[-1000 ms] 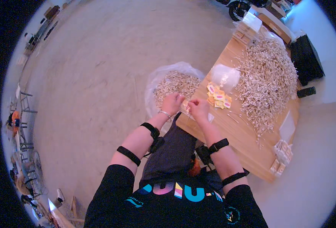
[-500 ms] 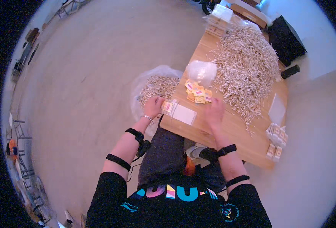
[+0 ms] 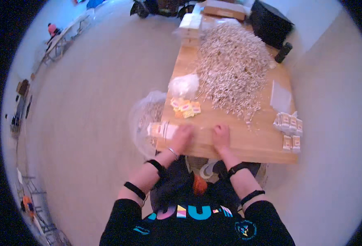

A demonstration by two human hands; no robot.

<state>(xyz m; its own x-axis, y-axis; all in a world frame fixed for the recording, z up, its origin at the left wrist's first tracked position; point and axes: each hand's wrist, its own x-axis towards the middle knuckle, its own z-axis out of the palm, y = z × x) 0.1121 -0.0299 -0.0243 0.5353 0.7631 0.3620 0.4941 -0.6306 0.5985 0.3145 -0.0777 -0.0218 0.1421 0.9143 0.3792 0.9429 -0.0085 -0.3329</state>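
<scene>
My left hand [image 3: 182, 138] is over the right end of a flat stack of clear bags [image 3: 170, 132] at the table's near left edge. Motion smears its fingers, so their grip does not show. A packet with an orange-and-white label [image 3: 155, 129] lies at the stack's left end, jutting past the table edge. Close to the table's front, my right hand [image 3: 221, 138] has its fingers curled in; anything inside them is hidden. Beyond the left hand is a small heap of yellow label cards [image 3: 185, 107]. Behind these sits a bundle of clear plastic [image 3: 184, 85].
A large pile of cotton swabs [image 3: 234, 65] covers the table's middle and far part. Filled packets [image 3: 288, 123] and a white sheet [image 3: 281, 96] lie at the right. A clear sack of swabs [image 3: 142, 119] stands left of the table; a black box [image 3: 271, 24] is at the back.
My view has turned toward the right. My left hand has moved right from the label end of the bag stack, and my right hand has come away from the yellow cards toward me, fingers curled.
</scene>
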